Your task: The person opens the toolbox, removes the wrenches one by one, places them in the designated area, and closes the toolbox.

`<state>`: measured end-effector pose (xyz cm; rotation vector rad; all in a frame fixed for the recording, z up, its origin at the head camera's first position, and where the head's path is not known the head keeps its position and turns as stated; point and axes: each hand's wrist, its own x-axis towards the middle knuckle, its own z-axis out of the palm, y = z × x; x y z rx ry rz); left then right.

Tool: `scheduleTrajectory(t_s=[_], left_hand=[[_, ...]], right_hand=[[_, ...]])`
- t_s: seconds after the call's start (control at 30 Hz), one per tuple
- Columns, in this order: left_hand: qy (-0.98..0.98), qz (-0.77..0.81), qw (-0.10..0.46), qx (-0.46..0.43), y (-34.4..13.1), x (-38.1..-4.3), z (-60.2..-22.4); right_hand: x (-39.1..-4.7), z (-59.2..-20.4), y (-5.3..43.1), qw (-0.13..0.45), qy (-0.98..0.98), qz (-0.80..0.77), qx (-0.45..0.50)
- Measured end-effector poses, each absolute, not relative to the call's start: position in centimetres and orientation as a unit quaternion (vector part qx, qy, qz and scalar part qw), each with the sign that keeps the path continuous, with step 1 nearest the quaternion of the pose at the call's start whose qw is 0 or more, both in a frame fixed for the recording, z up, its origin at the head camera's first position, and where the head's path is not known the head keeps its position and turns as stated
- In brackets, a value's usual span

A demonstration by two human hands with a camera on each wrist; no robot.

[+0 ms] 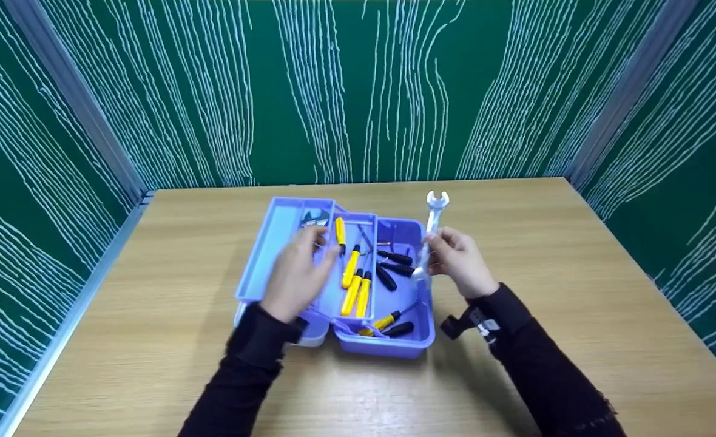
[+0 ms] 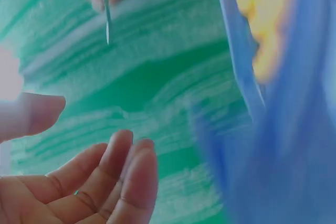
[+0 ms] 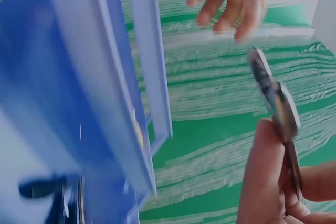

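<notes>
An open-ended wrench [image 1: 434, 221] stands nearly upright in my right hand [image 1: 464, 261], pinched between thumb and fingers at the right rim of the toolbox [image 1: 388, 349]. In the right wrist view the wrench [image 3: 286, 111] shows edge-on above the thumb. My left hand [image 1: 297, 273] is over the left trays, slightly blurred; the left wrist view shows its fingers [image 2: 139, 182] loosely bent with nothing in them. Yellow-handled screwdrivers [image 1: 351, 267] lie in the middle tray [image 1: 334, 306]. Black-handled tools [image 1: 397, 258] lie in the deep compartment.
A dark tool [image 1: 315, 217] sits in the left tray [image 1: 282, 212], partly behind my left hand. At the front of the deep compartment lies another yellow-handled screwdriver [image 1: 385, 321]. Green walls with white streaks enclose the wooden table [image 1: 546, 243].
</notes>
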<state>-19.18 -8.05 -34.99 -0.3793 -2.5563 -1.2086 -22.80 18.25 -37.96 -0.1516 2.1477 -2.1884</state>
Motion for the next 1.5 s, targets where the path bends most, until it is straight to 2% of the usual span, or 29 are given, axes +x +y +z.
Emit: scheduleTrajectory(t_s=[0.2, 0.53, 0.7, 0.97, 1.27, 1.5], left_hand=[[-0.906, -0.392, 0.132, -0.087, -12.3, -19.9, -34.4], [-0.924, -0.373, 0.078, -0.026, -17.1, -21.4, -36.4], [-0.929, -0.365, 0.061, -0.014, -17.9, -21.6, -37.7], [-0.927, -0.368, 0.071, -0.021, -18.0, -21.9, -39.3], [-0.922, -0.379, 0.077, -0.028, -18.1, -21.8, -40.0], [-0.923, -0.375, 0.082, -0.028, -18.0, -21.8, -40.0]], right_hand=[[-23.9, -38.6, 21.3, -0.014, 0.734, -0.679, -0.030], [-26.0, -40.2, 25.4, -0.007, 0.800, -0.600, 0.021], [-27.2, -41.5, 26.8, -0.008, 0.832, -0.553, 0.032], [-28.1, -43.6, 27.8, -0.021, 0.928, -0.370, 0.030], [-28.9, -45.4, 28.2, 0.033, 0.944, -0.325, 0.049], [-29.0, -45.6, 28.1, 0.033, 0.950, -0.305, 0.050]])
